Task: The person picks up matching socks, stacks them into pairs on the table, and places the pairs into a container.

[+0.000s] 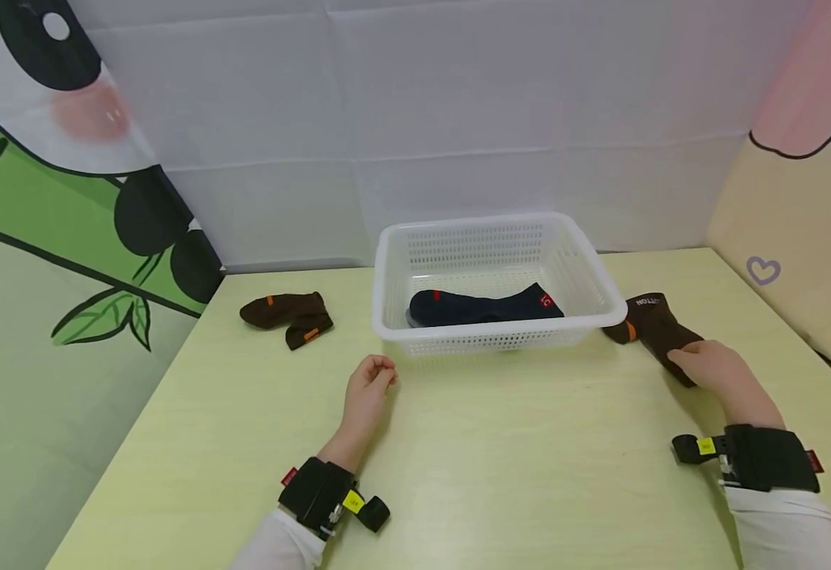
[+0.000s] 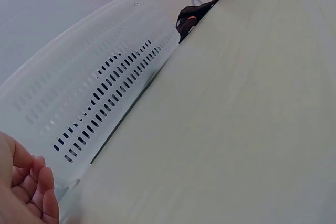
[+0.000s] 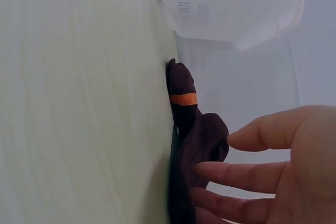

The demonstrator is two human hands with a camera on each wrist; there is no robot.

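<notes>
My right hand [image 1: 718, 372] is at the cuff end of a dark brown sock [image 1: 658, 328] on the table's right side. In the right wrist view, its fairly straight fingers [image 3: 239, 176] touch the sock, and the thumb is apart from them at the sock's edge. This sock has an orange band and pale lettering; its toe lies beside the basket. My left hand [image 1: 367, 396] is just in front of the basket's left corner, fingers loosely curled with nothing in them. Another brown sock [image 1: 283, 311] with orange marks lies bent at the back left.
A white perforated plastic basket [image 1: 497, 342] stands at the table's back middle. Inside it lies a dark navy sock [image 1: 487, 307] with red marks, and a bit of grey shows beneath. Printed cloth [image 1: 458, 103] hangs behind the pale wooden table [image 1: 515, 475].
</notes>
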